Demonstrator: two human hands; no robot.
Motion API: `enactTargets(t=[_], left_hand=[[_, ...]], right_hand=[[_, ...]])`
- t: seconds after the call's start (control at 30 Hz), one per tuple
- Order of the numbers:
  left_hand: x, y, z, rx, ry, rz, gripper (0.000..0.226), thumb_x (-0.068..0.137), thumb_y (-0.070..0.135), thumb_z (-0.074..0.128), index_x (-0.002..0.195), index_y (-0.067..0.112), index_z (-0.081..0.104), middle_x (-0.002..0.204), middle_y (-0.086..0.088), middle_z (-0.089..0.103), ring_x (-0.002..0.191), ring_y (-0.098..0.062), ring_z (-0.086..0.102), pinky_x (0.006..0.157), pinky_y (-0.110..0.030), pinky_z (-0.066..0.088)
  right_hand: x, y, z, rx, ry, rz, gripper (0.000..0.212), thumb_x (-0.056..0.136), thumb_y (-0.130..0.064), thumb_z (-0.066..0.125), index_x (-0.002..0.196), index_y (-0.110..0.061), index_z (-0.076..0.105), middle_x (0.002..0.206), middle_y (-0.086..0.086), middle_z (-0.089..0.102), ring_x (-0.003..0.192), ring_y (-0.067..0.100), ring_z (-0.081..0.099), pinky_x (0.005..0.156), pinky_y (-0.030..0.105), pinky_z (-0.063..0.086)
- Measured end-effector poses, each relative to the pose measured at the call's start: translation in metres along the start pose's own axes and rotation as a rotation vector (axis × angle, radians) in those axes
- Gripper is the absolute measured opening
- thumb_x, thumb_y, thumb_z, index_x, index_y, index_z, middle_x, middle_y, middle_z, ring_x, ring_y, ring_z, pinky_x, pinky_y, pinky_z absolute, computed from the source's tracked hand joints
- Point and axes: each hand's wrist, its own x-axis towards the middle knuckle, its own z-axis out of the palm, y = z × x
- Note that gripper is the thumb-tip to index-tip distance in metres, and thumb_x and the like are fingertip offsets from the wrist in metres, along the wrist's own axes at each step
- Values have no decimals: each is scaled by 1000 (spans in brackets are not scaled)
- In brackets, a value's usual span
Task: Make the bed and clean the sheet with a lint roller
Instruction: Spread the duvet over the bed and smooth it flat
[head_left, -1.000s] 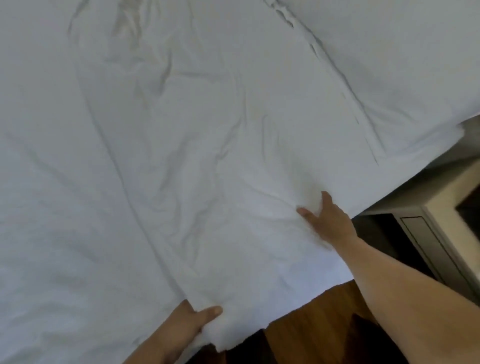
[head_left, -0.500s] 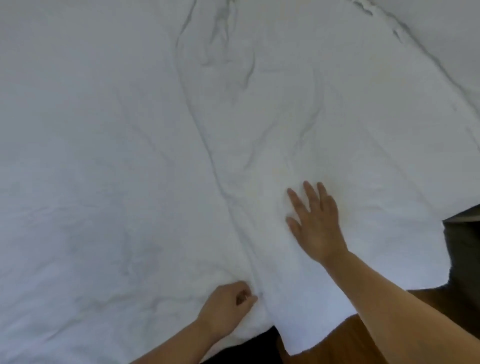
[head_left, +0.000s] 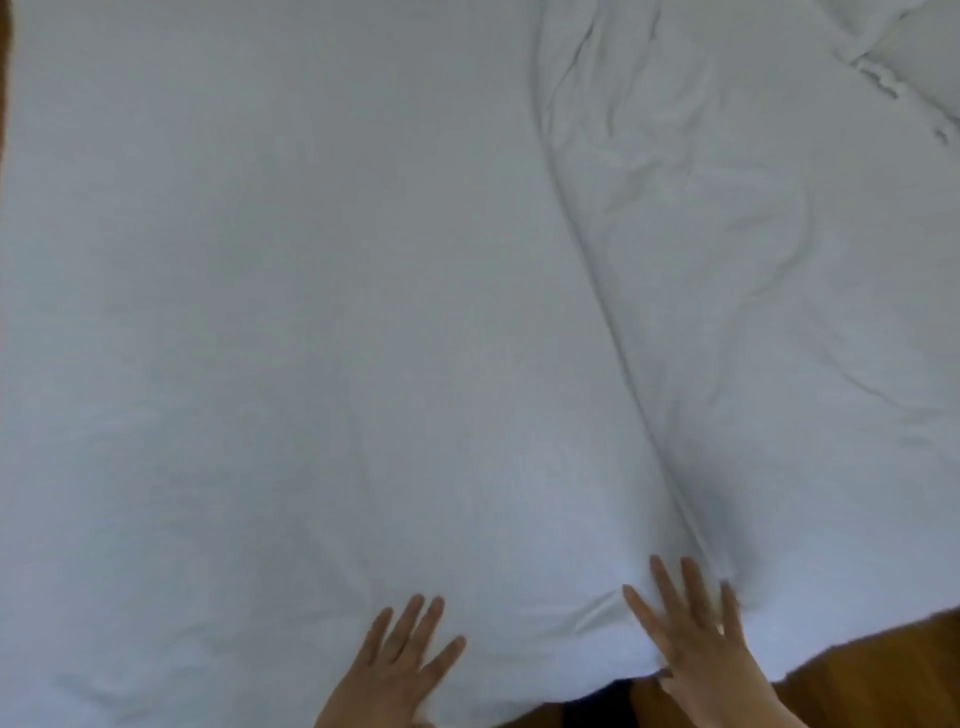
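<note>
A white sheet (head_left: 363, 312) covers the bed and fills nearly the whole view. A long crease (head_left: 613, 332) runs from the top middle down toward the near edge, with rumpled folds to its right. My left hand (head_left: 400, 660) lies flat on the sheet near the bottom edge, fingers straight and spread. My right hand (head_left: 691, 634) presses flat on the sheet at the foot of the crease, fingers straight. No lint roller is in view.
Brown wooden floor (head_left: 857, 675) shows at the bottom right past the sheet's hanging edge. A second white layer with a puckered seam (head_left: 883, 88) lies at the top right corner. A dark strip (head_left: 4, 78) runs along the left border.
My left hand has let go of the sheet's edge and now lies flat. Both hands have slid left along the near edge, and the view has shifted left over the bed.
</note>
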Motion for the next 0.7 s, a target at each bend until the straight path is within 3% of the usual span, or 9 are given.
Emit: enactTargets(t=[0.07, 0.1, 0.13, 0.2, 0.3, 0.43, 0.5, 0.6, 0.7], left_hand=[[-25, -23, 1, -24, -12, 33, 80, 69, 71, 68, 139, 35, 54, 147, -10, 50, 135, -28, 49, 110, -45, 41], [-47, -41, 4, -73, 16, 9, 79, 69, 69, 67, 139, 35, 53, 149, -10, 47, 134, -27, 49, 105, -47, 46], [-51, -52, -2, -112, 60, -35, 76, 74, 67, 63, 141, 32, 51, 152, -12, 42, 136, -30, 47, 106, -51, 44], [-51, -76, -13, -143, 170, -160, 71, 86, 63, 49, 147, 27, 44, 158, -13, 29, 140, -35, 40, 110, -57, 28], [-68, -127, -9, -122, 195, -423, 78, 87, 68, 35, 151, 24, 35, 160, -15, 24, 145, -37, 30, 112, -61, 11], [-125, -152, 39, -161, -8, -558, 96, 75, 81, 38, 152, 24, 34, 160, -15, 26, 149, -31, 20, 104, -70, 26], [-172, -145, 68, -219, -96, -582, 103, 64, 82, 44, 149, 25, 38, 161, -12, 25, 151, -25, 11, 94, -72, 34], [-229, -134, 98, -312, -101, -608, 115, 48, 80, 52, 149, 30, 32, 166, -1, 9, 151, -19, 12, 83, -71, 40], [-255, -142, 96, -319, -76, -556, 89, 79, 83, 33, 153, 34, 25, 166, 0, 9, 140, -23, 36, 86, -65, 42]], right_hand=[[-9, -20, -18, 5, 81, -9, 85, 67, -53, 78, 139, -21, 46, 157, 13, 28, 152, 33, -1, 106, 66, 23], [-3, -43, -28, 17, 115, -27, 64, 89, -62, 48, 136, -19, 52, 158, 13, 27, 152, 31, -2, 109, 62, 21], [8, -54, -41, 19, 92, -30, 69, 97, -62, 19, 137, -19, 56, 157, 14, 32, 152, 31, 2, 111, 60, 22], [44, -81, -72, 1, 104, -54, 76, 97, -61, -2, 151, -27, 39, 160, 14, 29, 151, 35, 6, 115, 59, 26], [126, -149, -100, 21, 121, -156, 70, 94, -68, 13, 149, -45, -24, 161, 4, -28, 145, 33, -29, 120, 58, 8], [165, -226, -84, 43, 30, -202, 84, 82, -84, 12, 144, -49, -32, 153, 1, -45, 140, 35, -40, 110, 63, -16], [127, -251, -46, -37, -32, -237, 93, 80, -87, 20, 150, -44, -24, 156, 8, -39, 140, 41, -38, 108, 71, -17], [46, -263, -10, -30, -110, -261, 105, 65, -75, 63, 155, -32, 29, 164, 18, 12, 147, 48, 5, 105, 76, 17], [21, -265, -16, -33, -23, -266, 79, 78, -74, 52, 143, -30, 51, 158, 15, 32, 143, 47, 23, 103, 72, 23]])
